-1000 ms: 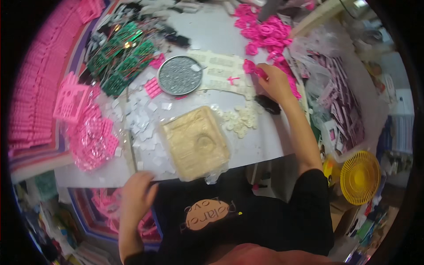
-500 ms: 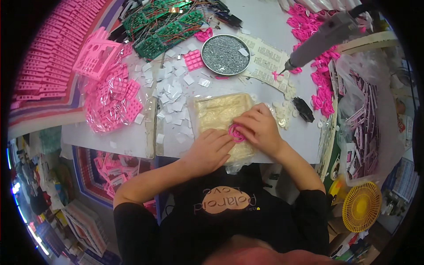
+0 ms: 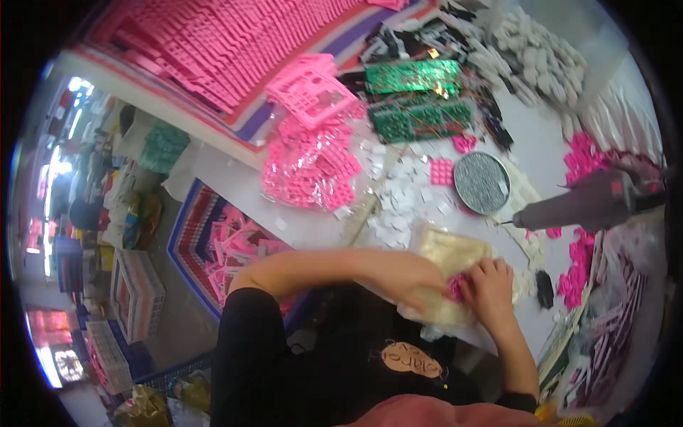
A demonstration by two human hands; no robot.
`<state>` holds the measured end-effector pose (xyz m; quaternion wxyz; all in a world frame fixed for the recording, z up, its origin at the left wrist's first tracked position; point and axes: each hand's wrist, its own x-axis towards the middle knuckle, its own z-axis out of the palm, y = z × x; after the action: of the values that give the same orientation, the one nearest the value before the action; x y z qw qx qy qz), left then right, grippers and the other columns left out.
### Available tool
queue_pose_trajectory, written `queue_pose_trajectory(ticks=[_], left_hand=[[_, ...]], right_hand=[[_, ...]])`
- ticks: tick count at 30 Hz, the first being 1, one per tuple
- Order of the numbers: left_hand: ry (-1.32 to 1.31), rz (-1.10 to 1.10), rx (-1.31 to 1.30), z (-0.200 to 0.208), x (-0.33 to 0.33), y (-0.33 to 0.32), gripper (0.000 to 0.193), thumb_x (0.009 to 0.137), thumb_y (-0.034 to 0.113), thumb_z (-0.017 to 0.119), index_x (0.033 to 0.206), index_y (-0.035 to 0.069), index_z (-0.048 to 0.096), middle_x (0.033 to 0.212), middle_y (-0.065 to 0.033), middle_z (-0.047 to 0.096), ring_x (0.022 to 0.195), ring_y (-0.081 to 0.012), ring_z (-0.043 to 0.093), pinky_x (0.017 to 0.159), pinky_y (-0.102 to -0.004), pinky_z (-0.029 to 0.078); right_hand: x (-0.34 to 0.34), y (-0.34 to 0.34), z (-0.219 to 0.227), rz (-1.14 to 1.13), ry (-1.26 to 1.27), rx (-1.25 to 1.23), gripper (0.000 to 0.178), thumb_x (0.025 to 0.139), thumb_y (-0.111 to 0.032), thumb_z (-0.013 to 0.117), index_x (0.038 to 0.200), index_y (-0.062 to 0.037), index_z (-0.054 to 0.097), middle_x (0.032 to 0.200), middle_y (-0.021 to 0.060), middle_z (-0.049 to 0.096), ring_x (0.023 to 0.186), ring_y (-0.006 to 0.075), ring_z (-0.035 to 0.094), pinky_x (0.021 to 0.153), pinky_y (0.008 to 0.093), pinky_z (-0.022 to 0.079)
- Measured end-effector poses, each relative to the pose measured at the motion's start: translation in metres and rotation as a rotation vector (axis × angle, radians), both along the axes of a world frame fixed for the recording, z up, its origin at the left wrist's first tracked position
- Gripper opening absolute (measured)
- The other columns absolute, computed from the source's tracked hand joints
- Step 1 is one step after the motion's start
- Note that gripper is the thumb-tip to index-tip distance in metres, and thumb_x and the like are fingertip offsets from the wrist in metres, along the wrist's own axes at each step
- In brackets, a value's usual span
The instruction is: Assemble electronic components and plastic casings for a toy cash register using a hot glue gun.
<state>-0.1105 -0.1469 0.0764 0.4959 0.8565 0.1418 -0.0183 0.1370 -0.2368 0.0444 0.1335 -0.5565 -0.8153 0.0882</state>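
A beige pad (image 3: pixel 455 248) in clear plastic lies at the front of the table. On it rests a small pink coiled piece (image 3: pixel 456 287), perhaps a looped cord; motion blur hides its detail. My right hand (image 3: pixel 491 288) has its fingers closed on the right side of this piece. My left hand (image 3: pixel 421 283) is over the pad's left part, a little apart from the pink piece. Its fingers are smeared and partly hidden, so whether it grips anything does not show.
Beyond the pad stand a round tin of small screws (image 3: pixel 482 183), a pink keypad (image 3: pixel 442 171) and scattered white squares (image 3: pixel 398 196). A grey electric screwdriver (image 3: pixel 580 206) hangs at the right. Leftward are bagged pink keypads (image 3: pixel 309 167), pink housings (image 3: pixel 213 53) and green circuit boards (image 3: pixel 420 117).
The whole view has swung left, so the table's things appear further right and the crate below shows more. My left hand has drawn slightly away from the pink piece; the right stays on it.
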Motion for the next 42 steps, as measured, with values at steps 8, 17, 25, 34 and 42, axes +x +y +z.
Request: queue_pose_trajectory(ticks=[8,17,25,34,42], left_hand=[[0.824,1.130,0.774,0.028,-0.238,0.291,0.094,0.062,0.062,0.084,0.133,0.005,0.060,0.124,-0.0199,0.066,0.112,-0.0342,0.065,0.098,-0.0510,0.047],[0.057,0.949,0.818,0.126,-0.156,0.223,0.040,0.087,0.017,0.069,0.121,-0.004,0.066,0.117,-0.0202,0.070,0.111,-0.0296,0.065,0.098,-0.0373,0.048],[-0.512,0.582,0.297,0.086,-0.010,0.023,0.073,0.086,0.008,0.067,0.151,0.001,0.035,0.140,-0.0143,0.052,0.115,-0.0200,0.053,0.093,-0.0341,0.047],[-0.660,0.864,-0.464,0.002,0.031,-0.058,0.082,0.094,-0.007,0.053,0.162,0.015,0.012,0.132,-0.0118,0.055,0.078,-0.0053,0.053,0.059,-0.0163,0.040],[-0.426,0.876,-0.441,0.004,0.010,-0.055,0.039,0.096,0.002,0.056,0.135,0.006,0.055,0.121,-0.0052,0.057,0.075,-0.0045,0.051,0.058,-0.0176,0.040]], right_hand=[[-0.011,0.001,0.007,0.029,-0.003,-0.040,0.017,0.074,-0.023,0.075,0.084,-0.0112,0.066,0.092,0.0090,0.058,0.094,0.0327,0.052,0.089,0.0489,0.039],[0.001,0.002,0.027,-0.116,0.170,-0.020,0.034,0.072,-0.024,0.079,0.095,-0.0063,0.062,0.097,0.0123,0.059,0.094,0.0345,0.053,0.088,0.0470,0.042],[-0.008,-0.003,0.053,0.048,1.246,-0.524,0.061,0.091,-0.022,0.073,0.142,-0.0031,0.045,0.108,0.0100,0.064,0.094,0.0170,0.061,0.082,0.0332,0.052],[0.120,-0.068,0.017,-0.552,1.209,-0.041,0.039,0.094,-0.024,0.070,0.126,-0.0033,0.063,0.112,0.0095,0.067,0.108,0.0167,0.061,0.092,0.0352,0.051],[0.368,-0.117,0.007,-1.584,0.025,0.324,0.066,0.081,-0.030,0.077,0.135,-0.0027,0.051,0.114,0.0218,0.065,0.105,0.0358,0.063,0.091,0.0455,0.050]])
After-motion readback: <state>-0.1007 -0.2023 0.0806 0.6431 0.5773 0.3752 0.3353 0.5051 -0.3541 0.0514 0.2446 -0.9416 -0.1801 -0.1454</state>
